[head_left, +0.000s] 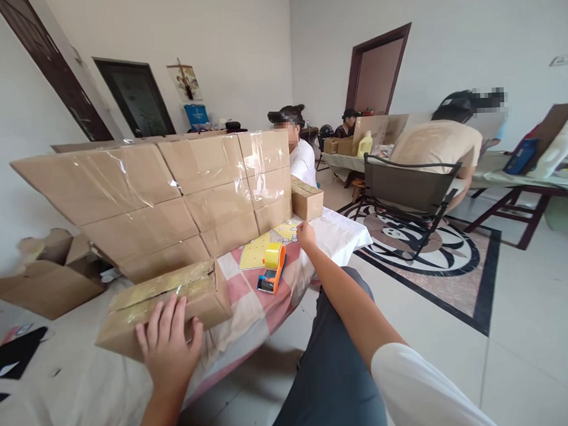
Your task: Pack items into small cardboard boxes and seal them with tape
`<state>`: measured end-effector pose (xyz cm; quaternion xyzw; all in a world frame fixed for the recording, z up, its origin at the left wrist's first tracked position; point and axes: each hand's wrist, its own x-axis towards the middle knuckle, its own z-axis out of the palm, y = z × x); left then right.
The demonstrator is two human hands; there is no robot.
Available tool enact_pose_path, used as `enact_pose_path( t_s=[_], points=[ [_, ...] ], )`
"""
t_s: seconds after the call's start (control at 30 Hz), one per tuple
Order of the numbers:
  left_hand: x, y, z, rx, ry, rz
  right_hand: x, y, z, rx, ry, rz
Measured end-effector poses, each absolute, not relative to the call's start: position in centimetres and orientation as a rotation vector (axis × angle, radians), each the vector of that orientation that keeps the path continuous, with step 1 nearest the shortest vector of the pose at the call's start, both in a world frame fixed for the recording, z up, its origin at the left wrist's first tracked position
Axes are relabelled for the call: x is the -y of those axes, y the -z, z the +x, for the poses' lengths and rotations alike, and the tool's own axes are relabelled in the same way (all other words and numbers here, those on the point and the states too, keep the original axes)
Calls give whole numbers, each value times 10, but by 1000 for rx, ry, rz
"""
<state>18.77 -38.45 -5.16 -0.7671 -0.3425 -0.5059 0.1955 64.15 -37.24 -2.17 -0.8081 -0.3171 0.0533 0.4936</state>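
Observation:
My left hand [168,341] lies flat, fingers spread, on the near side of a small taped cardboard box [193,294] at the table's front edge. My right hand [306,234] reaches far forward over the table, fingers curled, at the edge of a yellow sheet [260,250] beside the white cloth; whether it holds anything is unclear. A yellow and orange tape dispenser [273,267] lies on the checked cloth between my hands. Another small taped box [306,200] sits just beyond my right hand.
A wall of stacked taped boxes [171,192] fills the back of the table. Open flat cartons [44,280] lie at left. A person sits behind the stack; another sits in a folding chair [407,190] at right, near a bench with bottles. A third sits by the far door.

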Motion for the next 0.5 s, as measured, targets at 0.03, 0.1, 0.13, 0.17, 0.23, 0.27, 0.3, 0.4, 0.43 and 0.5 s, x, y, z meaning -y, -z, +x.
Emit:
enact_pose_path(
  t_s=[0.03,0.1,0.13,0.17,0.23,0.27,0.3,0.4,0.43,0.5],
  points=[
    [384,51,188,956,1421,-2147,373,22,641,748,-133,-1947],
    [383,50,190,951,1428,-2136,371,22,641,703,-145,-1918],
    [383,50,190,949,1430,-2130,370,21,640,691,-156,-1898],
    [382,50,190,945,1428,-2127,368,20,640,680,-168,-1876],
    [382,51,190,933,1424,-2120,363,18,639,663,-192,-1828],
    [382,52,190,929,1421,-2117,361,17,638,658,-202,-1803],
    [382,52,190,928,1417,-2114,359,16,636,656,-209,-1776],
    [382,54,190,929,1413,-2100,357,11,632,662,-219,-1690],
    [382,54,190,930,1412,-2096,357,9,630,664,-224,-1662],
    [381,55,190,930,1409,-2091,360,5,625,665,-245,-1612]
  ],
)
